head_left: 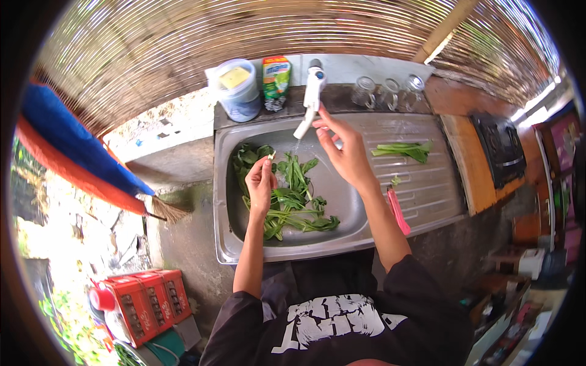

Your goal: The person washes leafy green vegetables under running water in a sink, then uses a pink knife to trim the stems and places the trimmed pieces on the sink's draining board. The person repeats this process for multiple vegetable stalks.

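Note:
My left hand (261, 180) pinches a small pale stem piece (271, 156) between thumb and fingertips, above the left side of the metal sink basin (348, 208). Leafy green vegetables (293, 201) lie loose on the basin floor below it. My right hand (343, 144) is raised beside the white faucet (314, 87), its fingers apart and nothing held. The index fingertip is at the spout's bend; I cannot tell whether it touches. A thin stream of water (298, 145) seems to fall from the spout.
On the ridged drainboard (430, 196) lie a bunch of greens (403, 150) and a pink-handled knife (398, 212). Behind the sink stand a plastic tub (236, 94), a detergent pouch (276, 82) and glass mugs (389, 94). A gas stove (499, 146) is at right, a broom (167, 208) at left.

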Motion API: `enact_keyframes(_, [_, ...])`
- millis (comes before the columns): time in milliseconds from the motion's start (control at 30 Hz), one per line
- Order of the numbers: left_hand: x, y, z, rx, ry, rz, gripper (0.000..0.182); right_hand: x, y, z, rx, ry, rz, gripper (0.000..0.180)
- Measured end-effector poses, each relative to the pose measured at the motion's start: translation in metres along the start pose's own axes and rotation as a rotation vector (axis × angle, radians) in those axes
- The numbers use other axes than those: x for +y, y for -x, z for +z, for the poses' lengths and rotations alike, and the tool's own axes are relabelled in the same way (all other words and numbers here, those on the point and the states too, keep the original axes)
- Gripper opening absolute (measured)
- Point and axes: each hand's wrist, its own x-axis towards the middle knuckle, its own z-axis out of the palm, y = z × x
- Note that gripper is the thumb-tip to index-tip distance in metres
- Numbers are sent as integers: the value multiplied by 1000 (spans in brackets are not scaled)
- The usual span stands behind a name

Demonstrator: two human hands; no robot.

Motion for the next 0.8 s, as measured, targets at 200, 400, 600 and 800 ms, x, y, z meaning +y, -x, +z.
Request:
enact_keyframes(200, [18, 18, 32, -205, -39, -84, 20, 32, 64, -32, 141, 141, 70, 31])
enact_keyframes(400, [-15, 29, 97, -397, -235, -117, 16, 57, 144, -89, 199, 527, 257, 36])
enact_keyframes(600, [-43, 29, 158, -548, -311, -149, 19, 66, 192, -113, 212, 636, 412, 47])
enact_keyframes(800, [-74, 27, 186, -607, -465, -208, 19, 75, 191, -102, 250, 486, 435, 39])
